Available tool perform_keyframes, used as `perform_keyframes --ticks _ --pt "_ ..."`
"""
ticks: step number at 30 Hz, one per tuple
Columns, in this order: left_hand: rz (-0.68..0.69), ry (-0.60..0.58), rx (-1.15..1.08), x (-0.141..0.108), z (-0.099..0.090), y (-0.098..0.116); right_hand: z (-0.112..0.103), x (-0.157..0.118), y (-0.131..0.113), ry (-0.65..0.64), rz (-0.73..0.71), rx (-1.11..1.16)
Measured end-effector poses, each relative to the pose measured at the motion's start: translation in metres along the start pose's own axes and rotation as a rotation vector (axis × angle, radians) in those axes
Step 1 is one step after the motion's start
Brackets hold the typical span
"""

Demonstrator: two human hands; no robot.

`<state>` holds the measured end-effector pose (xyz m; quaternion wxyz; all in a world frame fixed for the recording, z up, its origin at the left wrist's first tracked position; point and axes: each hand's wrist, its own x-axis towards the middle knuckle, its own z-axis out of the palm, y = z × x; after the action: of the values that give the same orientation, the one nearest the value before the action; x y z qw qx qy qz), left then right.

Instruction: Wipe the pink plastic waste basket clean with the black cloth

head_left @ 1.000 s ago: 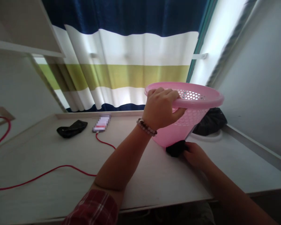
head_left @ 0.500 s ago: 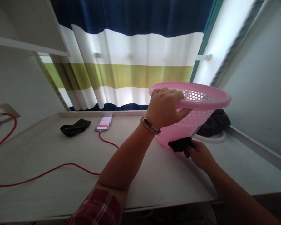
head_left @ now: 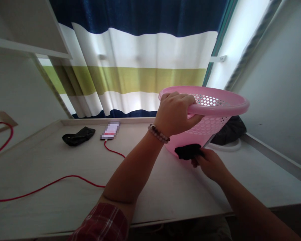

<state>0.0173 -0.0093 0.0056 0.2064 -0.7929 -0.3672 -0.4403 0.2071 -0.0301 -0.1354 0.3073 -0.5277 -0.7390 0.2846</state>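
Observation:
A pink plastic basket (head_left: 223,110) with a perforated upper wall stands on the white desk (head_left: 160,201), its wide rim facing up. My left hand (head_left: 175,112) is closed over the near left part of that rim, fingers reaching inside and thumb along the outer side. Low against the basket's near outer wall, a bunched black cloth (head_left: 188,152) is pinched in my right hand (head_left: 210,165). The fingertips of my right hand are partly hidden behind the cloth.
A flat black pouch-like item (head_left: 79,136) and a phone (head_left: 110,130) lie at the back left. A red cable (head_left: 75,176) crosses the desk. Behind the basket sit a black bag (head_left: 232,130) and a white curved object (head_left: 228,146). Striped curtains (head_left: 140,77) hang behind.
My right hand has moved slightly left with the black cloth along the basket's lower wall. My left hand keeps its grip on the rim. The whole view has shifted a little.

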Motion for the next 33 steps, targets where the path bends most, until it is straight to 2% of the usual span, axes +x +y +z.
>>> perform_keyframes --ticks 2,4,6,9,11,16,18,22,24,26,30,33 --pt "0.003 0.004 0.001 0.000 0.001 0.000 -0.011 0.000 -0.005 0.099 -0.057 0.038" --pt "0.003 0.007 0.000 0.000 0.001 0.000 -0.013 0.000 -0.006 0.126 -0.076 0.055" --pt "-0.001 0.009 0.000 0.000 0.001 0.000 -0.004 0.000 -0.002 0.061 -0.021 0.067" --pt "0.001 0.006 -0.001 0.000 0.000 0.000 0.015 0.002 0.007 -0.108 0.083 0.044" --pt "0.006 0.003 0.000 0.000 0.000 0.000 0.019 0.002 0.006 -0.155 0.091 0.050" --pt "0.006 0.007 0.005 0.000 0.001 -0.001 0.000 0.002 -0.019 0.012 -0.036 0.153" --pt "0.009 -0.004 0.010 0.000 0.001 -0.001 0.000 0.002 -0.021 0.037 -0.054 0.152" --pt "0.008 -0.024 0.031 0.001 0.001 0.000 0.021 0.002 -0.004 -0.151 0.085 0.142" --pt "0.008 -0.028 0.043 0.002 0.001 0.000 0.027 0.002 0.004 -0.187 0.121 0.103" --pt "0.010 -0.029 0.048 0.003 0.001 0.000 0.022 0.002 0.004 -0.146 0.083 0.081" --pt "0.013 -0.026 0.040 0.004 0.001 0.001 -0.005 0.001 -0.017 -0.012 -0.056 0.186" --pt "0.020 -0.032 0.036 0.004 0.000 0.002 -0.007 0.002 -0.024 0.025 -0.085 0.270"
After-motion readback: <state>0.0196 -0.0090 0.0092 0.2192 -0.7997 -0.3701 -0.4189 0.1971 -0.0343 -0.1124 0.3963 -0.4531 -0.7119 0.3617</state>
